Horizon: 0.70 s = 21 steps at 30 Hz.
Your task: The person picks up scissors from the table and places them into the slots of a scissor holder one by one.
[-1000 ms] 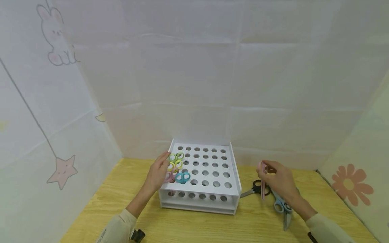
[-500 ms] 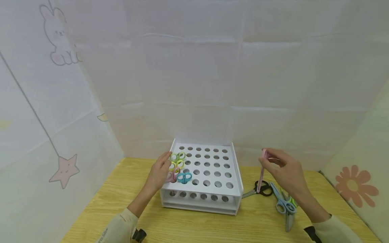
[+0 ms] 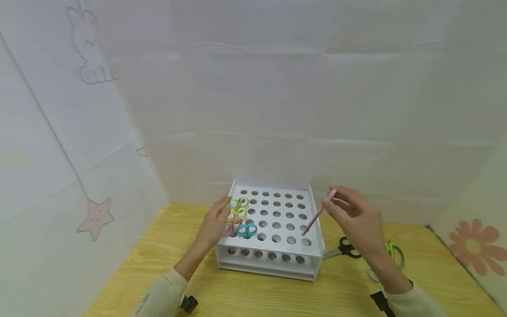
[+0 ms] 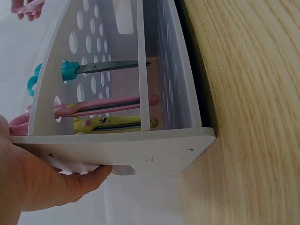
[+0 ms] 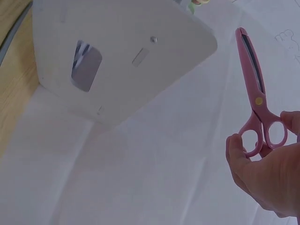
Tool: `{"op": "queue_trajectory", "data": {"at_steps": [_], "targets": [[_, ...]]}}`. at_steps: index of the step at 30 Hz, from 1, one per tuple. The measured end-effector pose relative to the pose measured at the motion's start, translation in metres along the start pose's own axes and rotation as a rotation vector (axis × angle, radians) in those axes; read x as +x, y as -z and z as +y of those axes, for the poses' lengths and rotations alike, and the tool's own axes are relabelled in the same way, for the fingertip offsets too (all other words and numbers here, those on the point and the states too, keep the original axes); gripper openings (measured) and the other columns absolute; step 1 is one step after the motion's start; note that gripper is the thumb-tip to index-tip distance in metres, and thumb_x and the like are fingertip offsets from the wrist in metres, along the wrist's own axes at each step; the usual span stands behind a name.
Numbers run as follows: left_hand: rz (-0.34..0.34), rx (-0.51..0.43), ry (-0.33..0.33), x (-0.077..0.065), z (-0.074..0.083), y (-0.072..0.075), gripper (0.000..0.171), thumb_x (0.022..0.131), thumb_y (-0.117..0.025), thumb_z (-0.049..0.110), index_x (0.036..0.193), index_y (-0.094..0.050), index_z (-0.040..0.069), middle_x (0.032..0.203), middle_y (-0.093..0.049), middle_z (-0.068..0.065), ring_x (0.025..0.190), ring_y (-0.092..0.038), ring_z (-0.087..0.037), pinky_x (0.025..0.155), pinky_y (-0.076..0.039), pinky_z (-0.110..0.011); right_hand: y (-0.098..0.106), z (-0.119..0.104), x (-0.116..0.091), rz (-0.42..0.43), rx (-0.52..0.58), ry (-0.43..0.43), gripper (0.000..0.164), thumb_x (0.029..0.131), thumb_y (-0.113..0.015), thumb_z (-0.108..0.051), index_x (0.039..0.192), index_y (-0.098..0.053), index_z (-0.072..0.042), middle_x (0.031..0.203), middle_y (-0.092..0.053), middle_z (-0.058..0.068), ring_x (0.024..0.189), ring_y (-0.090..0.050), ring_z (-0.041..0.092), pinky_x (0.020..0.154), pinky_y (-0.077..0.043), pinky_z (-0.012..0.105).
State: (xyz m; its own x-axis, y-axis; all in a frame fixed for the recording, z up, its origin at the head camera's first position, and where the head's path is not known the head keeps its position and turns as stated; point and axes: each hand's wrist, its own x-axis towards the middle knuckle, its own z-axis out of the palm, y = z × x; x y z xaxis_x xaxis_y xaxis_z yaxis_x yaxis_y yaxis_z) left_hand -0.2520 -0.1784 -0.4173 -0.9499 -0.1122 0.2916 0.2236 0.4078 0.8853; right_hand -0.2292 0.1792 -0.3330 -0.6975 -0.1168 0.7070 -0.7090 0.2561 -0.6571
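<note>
My right hand (image 3: 358, 220) pinches pink scissors (image 5: 258, 101) by their finger loops. In the head view their blades slant down and left, tips above the right front holes of the white perforated rack (image 3: 285, 248). My left hand (image 3: 215, 220) rests against the rack's left side panel (image 4: 117, 147). Teal scissors (image 3: 247, 230), another pink pair (image 3: 232, 227), yellow scissors (image 3: 240, 214) and green scissors (image 3: 239, 202) stand handles-up in the rack's left holes. In the left wrist view, teal blades (image 4: 108, 66) and sheathed pink blades (image 4: 103, 106) hang below the top board.
Black-handled scissors (image 3: 345, 248) lie on the wooden table (image 3: 257, 297) right of the rack. Green-handled scissors (image 3: 395, 253) and a light blue loop (image 3: 373, 275) lie partly hidden by my right forearm. White sheeting (image 3: 253, 110) stands behind and at both sides.
My right hand has lifted the pink scissors from beside the rack and carried them up and left, tilting them toward its right front corner. My left hand stays at the rack's side.
</note>
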Motion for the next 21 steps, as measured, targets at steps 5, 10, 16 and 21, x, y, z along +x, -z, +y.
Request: {"op": "queue_trajectory", "data": {"at_steps": [5, 10, 16, 21], "targets": [[-0.001, -0.003, -0.001, -0.002, 0.002, -0.006, 0.046, 0.104, -0.045, 0.019, 0.147, -0.054, 0.005, 0.157, -0.042, -0.010, 0.146, -0.031, -0.034, 0.118, -0.022, -0.053, -0.018, -0.002, -0.003, -0.008, 0.076, -0.007, 0.041, 0.086, -0.078, 0.007, 0.125, -0.070, -0.003, 0.123, -0.067, 0.010, 0.111, -0.066, 0.020, 0.093, -0.054, 0.036], [0.000, -0.003, -0.021, -0.002, 0.005, -0.007, 0.046, 0.104, -0.046, 0.017, 0.147, -0.055, 0.006, 0.156, -0.043, -0.009, 0.146, -0.032, -0.034, 0.118, -0.022, -0.052, -0.036, -0.006, -0.002, -0.023, 0.128, 0.040, 0.046, 0.081, -0.076, 0.018, 0.124, -0.068, 0.005, 0.125, -0.064, 0.017, 0.115, -0.064, 0.019, 0.096, -0.051, 0.040], [0.002, 0.002, -0.025, -0.001, 0.006, -0.007, 0.046, 0.103, -0.045, 0.017, 0.147, -0.055, 0.004, 0.157, -0.042, -0.011, 0.146, -0.031, -0.035, 0.118, -0.022, -0.052, -0.060, 0.003, -0.009, -0.066, 0.112, 0.141, 0.051, 0.077, -0.080, 0.017, 0.125, -0.068, 0.005, 0.133, -0.062, 0.015, 0.120, -0.061, 0.024, 0.095, -0.051, 0.037], [-0.006, 0.011, -0.015, -0.001, 0.007, -0.008, 0.046, 0.104, -0.044, 0.017, 0.147, -0.054, 0.003, 0.157, -0.042, -0.010, 0.146, -0.031, -0.034, 0.119, -0.022, -0.052, -0.078, 0.005, -0.017, -0.088, 0.064, 0.180, 0.047, 0.078, -0.084, 0.009, 0.122, -0.071, 0.002, 0.134, -0.062, 0.010, 0.121, -0.061, 0.028, 0.097, -0.050, 0.034]]}}
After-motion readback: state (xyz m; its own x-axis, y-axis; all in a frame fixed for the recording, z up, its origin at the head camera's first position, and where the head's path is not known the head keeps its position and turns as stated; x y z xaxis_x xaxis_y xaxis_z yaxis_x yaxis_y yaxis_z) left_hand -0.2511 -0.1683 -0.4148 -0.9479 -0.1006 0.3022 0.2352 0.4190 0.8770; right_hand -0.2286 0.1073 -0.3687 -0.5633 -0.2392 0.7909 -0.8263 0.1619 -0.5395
